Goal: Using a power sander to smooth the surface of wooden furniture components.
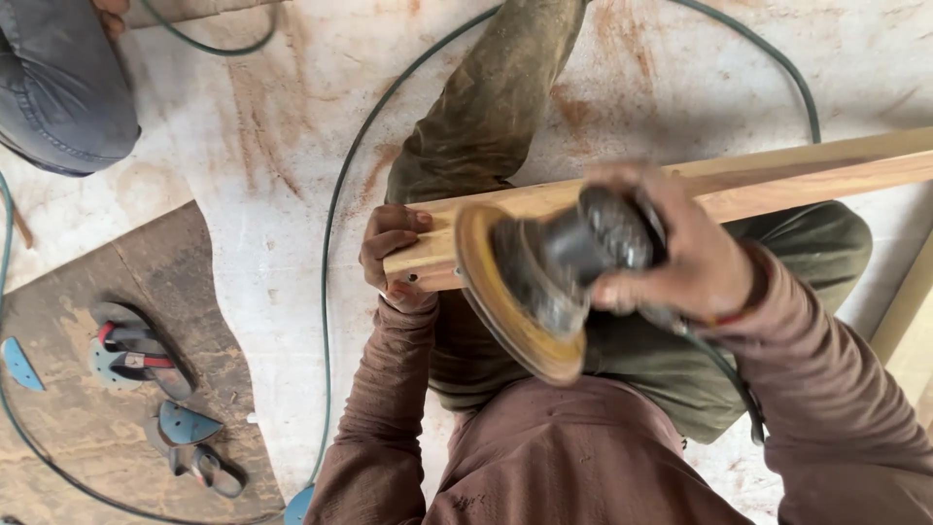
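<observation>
A long pale wooden plank (777,175) runs from the right edge to the middle, resting over my lap. My left hand (391,255) grips the plank's near end from the left side. My right hand (680,255) holds a dark angle grinder (573,261) by its body. Its round tan sanding disc (505,301) is tilted against the end of the plank. A green cable (330,243) trails from the tool across the floor.
A pair of worn sandals (136,352) (199,452) lies on a brown board (68,408) at the lower left. Another person's knee in grey trousers (58,87) is at the top left. A second wooden piece (904,311) lies at the right edge.
</observation>
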